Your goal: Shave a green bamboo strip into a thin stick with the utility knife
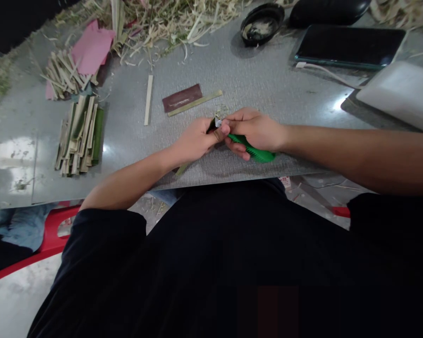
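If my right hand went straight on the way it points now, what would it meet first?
Probably your bare left hand, close in front of your bare right hand, which grips a green ridged handle. The hands overlap in this view, so contact is unclear.

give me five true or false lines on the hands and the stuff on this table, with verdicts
1. The right hand holds a green handle. True.
2. The left hand is far from the right. False: they are close together.
3. The phone has its screen lit. False: it is dark.
4. A bundle of strips lies to the left of both hands. True.
5. The black bowl is upside down. False: its open side faces up.
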The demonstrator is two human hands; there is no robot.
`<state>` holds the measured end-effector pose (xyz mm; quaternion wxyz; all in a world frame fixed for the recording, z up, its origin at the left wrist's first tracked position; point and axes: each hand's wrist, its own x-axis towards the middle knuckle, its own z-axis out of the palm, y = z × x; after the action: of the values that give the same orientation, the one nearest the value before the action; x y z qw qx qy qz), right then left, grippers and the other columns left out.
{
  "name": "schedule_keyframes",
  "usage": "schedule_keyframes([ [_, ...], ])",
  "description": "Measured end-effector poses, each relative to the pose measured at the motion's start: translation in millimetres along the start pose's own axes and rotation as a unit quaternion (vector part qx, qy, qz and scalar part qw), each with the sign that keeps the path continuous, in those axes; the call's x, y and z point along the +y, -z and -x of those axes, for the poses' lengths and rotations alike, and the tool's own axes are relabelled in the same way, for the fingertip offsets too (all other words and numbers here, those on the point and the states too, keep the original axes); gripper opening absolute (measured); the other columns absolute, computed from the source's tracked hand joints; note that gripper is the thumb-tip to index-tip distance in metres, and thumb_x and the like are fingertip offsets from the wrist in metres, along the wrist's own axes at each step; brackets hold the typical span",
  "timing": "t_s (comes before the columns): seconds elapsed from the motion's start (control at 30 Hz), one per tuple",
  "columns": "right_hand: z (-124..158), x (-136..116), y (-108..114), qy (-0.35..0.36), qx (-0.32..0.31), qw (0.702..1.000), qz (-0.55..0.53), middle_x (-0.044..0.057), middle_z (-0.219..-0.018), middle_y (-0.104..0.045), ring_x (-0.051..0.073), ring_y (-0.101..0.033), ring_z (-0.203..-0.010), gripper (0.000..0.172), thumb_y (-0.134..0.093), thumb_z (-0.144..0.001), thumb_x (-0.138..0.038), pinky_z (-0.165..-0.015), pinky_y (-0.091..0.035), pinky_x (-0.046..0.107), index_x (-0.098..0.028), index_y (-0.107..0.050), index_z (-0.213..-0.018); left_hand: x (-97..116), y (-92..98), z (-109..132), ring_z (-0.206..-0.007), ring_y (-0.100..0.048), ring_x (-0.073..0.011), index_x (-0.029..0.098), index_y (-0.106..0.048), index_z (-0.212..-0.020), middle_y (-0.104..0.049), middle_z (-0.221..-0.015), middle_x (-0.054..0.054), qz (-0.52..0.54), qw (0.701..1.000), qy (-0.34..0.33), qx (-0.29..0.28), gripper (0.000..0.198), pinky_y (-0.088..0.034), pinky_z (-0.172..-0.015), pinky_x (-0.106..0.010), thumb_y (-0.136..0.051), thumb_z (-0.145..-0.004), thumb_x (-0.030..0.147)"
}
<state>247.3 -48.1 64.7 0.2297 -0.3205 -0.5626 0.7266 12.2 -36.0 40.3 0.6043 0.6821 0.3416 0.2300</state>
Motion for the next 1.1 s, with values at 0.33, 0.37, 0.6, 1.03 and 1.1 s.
schedule_keyframes([
  [0.33, -2.9, -3.1, 10.4, -0.04, -0.055, 0.998, 0.003, -0.003, -0.057, -0.056, 0.012, -0.058, -0.039, 0.055, -0.065, -0.136, -0.03, -0.043, -0.048, 0.02, -0.023, -0.06, -0.082, -6.9, -0.3, -0.8, -0.054, -0.035, -0.0116, 0.027, -0.058, -0.088, -0.04, -0.062, 0.008, -0.021, 0.999, -0.021, 0.015, 0.09, -0.023, -0.051, -0.032, -0.081, -0.098, 0.114],
  [0.37, -2.0, -2.6, 8.9, -0.038, -0.046, 0.998, 0.005, -0.004, -0.058, -0.056, 0.012, -0.058, -0.04, 0.053, -0.065, -0.137, -0.03, -0.044, -0.049, 0.021, -0.024, -0.06, -0.085, -7.9, -0.7, -1.1, -0.054, -0.034, -0.0114, 0.027, -0.058, -0.087, -0.04, -0.062, 0.008, -0.026, 0.999, -0.022, 0.018, 0.09, -0.022, -0.051, -0.032, -0.081, -0.099, 0.113],
  [0.6, 2.1, 1.4, -4.5, 0.009, 0.04, 0.999, 0.005, -0.002, -0.059, -0.054, 0.016, -0.056, -0.043, 0.064, -0.071, -0.136, -0.063, -0.043, -0.048, 0.027, -0.026, -0.057, -0.084, -6.1, -0.1, -0.2, -0.054, -0.034, -0.0117, 0.028, -0.053, -0.083, -0.038, -0.058, 0.008, 0.002, 1.0, -0.004, 0.005, 0.089, -0.023, -0.049, -0.032, -0.078, -0.102, 0.112],
  [1.03, -1.4, -0.6, 8.9, -0.025, -0.042, 0.999, 0.002, -0.002, -0.055, -0.055, 0.013, -0.058, -0.041, 0.061, -0.071, -0.132, -0.055, -0.042, -0.051, 0.022, -0.025, -0.064, -0.079, 3.0, -0.4, 3.5, -0.052, -0.035, -0.0101, 0.028, -0.053, -0.086, -0.037, -0.061, 0.009, 0.026, 0.999, 0.033, -0.007, 0.092, -0.025, -0.049, -0.028, -0.085, -0.094, 0.114],
  [1.1, -1.5, 1.5, 5.6, -0.012, -0.012, 1.0, 0.002, -0.002, -0.054, -0.054, 0.015, -0.056, -0.04, 0.06, -0.072, -0.132, -0.052, -0.04, -0.049, 0.024, -0.025, -0.063, -0.079, -0.7, 0.3, 2.7, -0.052, -0.034, -0.0103, 0.028, -0.052, -0.081, -0.037, -0.058, 0.008, 0.01, 1.0, 0.013, 0.001, 0.095, -0.024, -0.048, -0.029, -0.081, -0.093, 0.117],
])
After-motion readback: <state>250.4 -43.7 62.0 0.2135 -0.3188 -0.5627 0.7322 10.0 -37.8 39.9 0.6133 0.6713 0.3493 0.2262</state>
